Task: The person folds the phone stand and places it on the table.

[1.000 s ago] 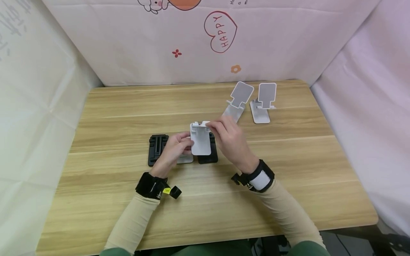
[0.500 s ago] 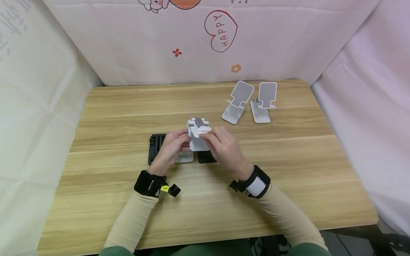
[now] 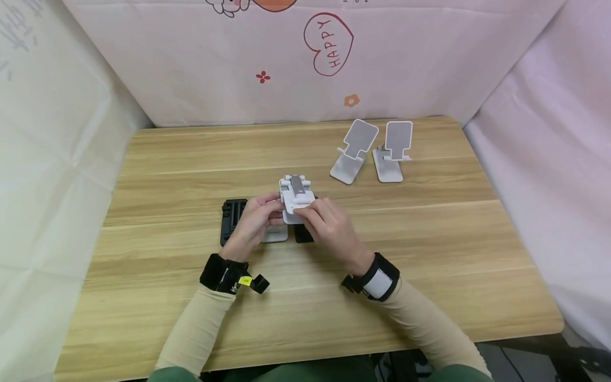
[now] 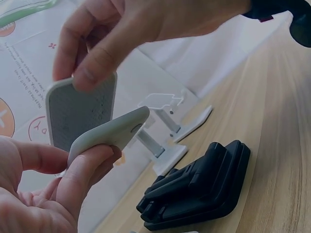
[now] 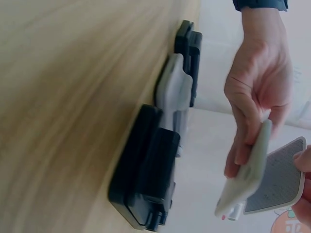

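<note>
Above the middle of the table, my left hand (image 3: 258, 218) holds a white foldable phone stand (image 3: 296, 197) by its base, thumb on one side and fingers on the other. The thumb and fingers of my right hand (image 3: 331, 229) pinch the edge of its holder plate (image 4: 80, 116), which has a grey pad. In the left wrist view the plate stands at an angle to the white base (image 4: 114, 130). Below the hands lie a black folded stand (image 5: 146, 167), a white folded stand (image 3: 275, 234) and another black folded stand (image 3: 232, 218), partly hidden by the hands.
At the back right of the wooden table (image 3: 429, 239) two white phone stands stand unfolded, the left one (image 3: 354, 151) turned askew and the right one (image 3: 393, 151) straighter. White printed cloth (image 3: 215, 69) hangs behind the table and at both sides.
My right hand has brought the holder plate down toward me, and the stand's grey-striped arm now shows on top. My left hand keeps its grip on the base, almost in place.
</note>
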`<state>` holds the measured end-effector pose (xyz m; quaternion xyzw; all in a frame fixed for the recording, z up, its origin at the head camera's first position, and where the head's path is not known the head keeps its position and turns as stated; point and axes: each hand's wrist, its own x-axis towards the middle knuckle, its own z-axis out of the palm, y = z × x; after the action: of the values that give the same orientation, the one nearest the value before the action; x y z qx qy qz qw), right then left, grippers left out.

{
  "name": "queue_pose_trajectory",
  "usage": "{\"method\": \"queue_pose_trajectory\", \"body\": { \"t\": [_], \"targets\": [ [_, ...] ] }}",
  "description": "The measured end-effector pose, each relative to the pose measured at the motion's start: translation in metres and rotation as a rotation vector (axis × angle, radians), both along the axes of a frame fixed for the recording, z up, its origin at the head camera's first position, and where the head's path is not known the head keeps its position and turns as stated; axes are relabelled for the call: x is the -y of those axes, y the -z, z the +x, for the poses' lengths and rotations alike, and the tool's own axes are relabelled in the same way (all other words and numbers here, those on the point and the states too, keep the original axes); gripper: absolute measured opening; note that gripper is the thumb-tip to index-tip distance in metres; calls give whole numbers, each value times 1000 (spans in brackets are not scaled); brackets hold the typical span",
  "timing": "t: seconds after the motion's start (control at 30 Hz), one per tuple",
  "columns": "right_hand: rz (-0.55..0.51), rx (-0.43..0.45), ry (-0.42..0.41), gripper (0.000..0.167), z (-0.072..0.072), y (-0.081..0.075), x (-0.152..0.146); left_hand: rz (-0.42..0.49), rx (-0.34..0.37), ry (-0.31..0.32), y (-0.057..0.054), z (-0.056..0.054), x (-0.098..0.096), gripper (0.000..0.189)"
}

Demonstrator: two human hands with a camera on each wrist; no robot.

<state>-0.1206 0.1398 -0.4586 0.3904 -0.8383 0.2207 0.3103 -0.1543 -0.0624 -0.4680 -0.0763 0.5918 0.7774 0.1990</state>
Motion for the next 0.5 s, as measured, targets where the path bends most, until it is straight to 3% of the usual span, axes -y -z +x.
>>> {"method": "queue_pose_trajectory", "body": {
  "t": [0.13, 0.23, 0.5],
  "targets": [
    [0, 10, -1, 23, 1, 2, 1, 20, 0, -6, 0, 0, 1, 47],
    [-51, 79, -23, 22, 0, 3, 1, 20, -6, -8, 0, 0, 1, 46],
    [-346, 300, -50, 12, -6, 4, 1, 39, -16, -14, 0, 1, 3, 47]
  ]
}}
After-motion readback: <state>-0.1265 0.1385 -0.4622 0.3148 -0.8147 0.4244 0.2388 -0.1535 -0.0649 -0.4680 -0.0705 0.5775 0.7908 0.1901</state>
